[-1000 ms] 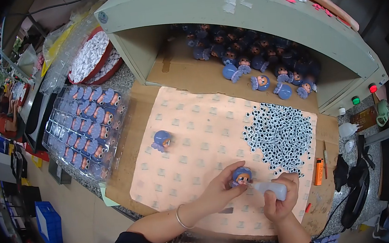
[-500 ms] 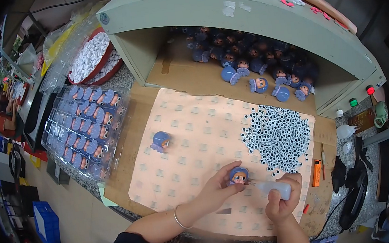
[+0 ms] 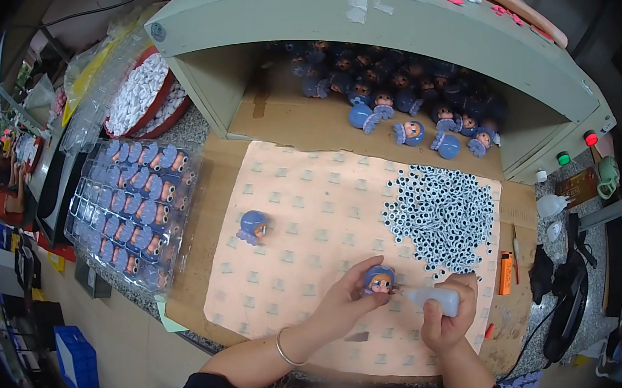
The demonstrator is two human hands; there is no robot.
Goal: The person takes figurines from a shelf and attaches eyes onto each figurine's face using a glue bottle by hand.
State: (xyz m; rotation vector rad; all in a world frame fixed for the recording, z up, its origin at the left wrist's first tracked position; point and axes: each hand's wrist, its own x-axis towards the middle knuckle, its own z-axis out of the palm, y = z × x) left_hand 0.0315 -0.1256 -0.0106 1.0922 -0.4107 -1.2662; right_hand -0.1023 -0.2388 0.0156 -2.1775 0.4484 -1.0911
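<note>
My left hand (image 3: 346,301) is closed around a small doll head (image 3: 379,279) with a blue cap, its face turned up. In my right hand (image 3: 449,319) is a translucent squeeze bottle (image 3: 439,301), lying on its side with its thin nozzle pointing at the doll head's face. Whether the tip touches the face I cannot make out. Another blue-capped doll head (image 3: 253,225) lies on the pink patterned sheet (image 3: 309,251), left of my hands. A spread of small black-and-white doll eyes (image 3: 442,214) covers the sheet's right side.
A grey-green cabinet (image 3: 353,19) behind holds many doll heads (image 3: 411,133). Stacked clear trays (image 3: 134,209) of doll heads stand left, near a red basin (image 3: 164,96) of white pieces. An orange lighter (image 3: 506,273) lies right. A person (image 3: 7,192) sits at far left.
Both hands stay in nearly the same place, holding the doll head and the bottle. The view has shifted slightly.
</note>
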